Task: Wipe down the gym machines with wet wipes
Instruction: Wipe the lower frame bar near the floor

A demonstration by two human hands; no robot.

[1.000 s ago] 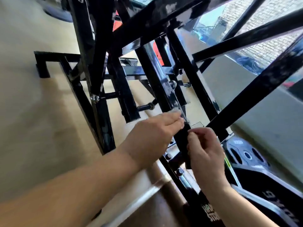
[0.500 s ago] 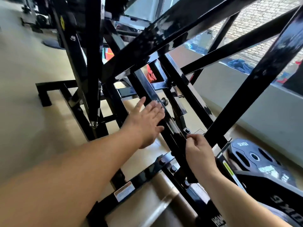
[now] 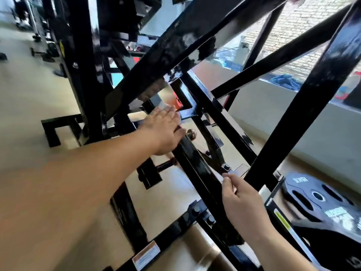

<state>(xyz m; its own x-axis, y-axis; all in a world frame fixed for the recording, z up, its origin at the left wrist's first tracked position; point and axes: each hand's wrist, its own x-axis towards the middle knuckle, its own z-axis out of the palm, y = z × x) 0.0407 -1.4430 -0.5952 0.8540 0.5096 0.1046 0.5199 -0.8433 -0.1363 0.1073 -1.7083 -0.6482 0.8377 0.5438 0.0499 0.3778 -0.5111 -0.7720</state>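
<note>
Gym machine [image 3: 175,42] fills the view and stands on a smooth beige floor [image 3: 29,98]. It is gloss-black square steel tube, bolted at the joints, with strong glare on the paint.

Left hand [image 3: 166,132] lies flat, fingers straight and together, pressed on the upper stretch of the slanted bar [image 3: 197,169]. Pale translucent patch [image 3: 162,106] at its fingertips: wipe or reflection, cannot tell.

Right hand [image 3: 242,200] is lower on the same bar, fingers curled over its right edge, gripping it.

Round metal knob [image 3: 191,132] sits just beside the left hand. Hex bolt heads [image 3: 195,209] are on the base joint below. White-and-orange rectangular label [image 3: 146,255] is stuck on the base rail.

Weight plate [image 3: 316,196] at lower right, near the right wrist: matte black disc, slotted grip holes, metal-ringed centre hole, moulded "15KG".
</note>
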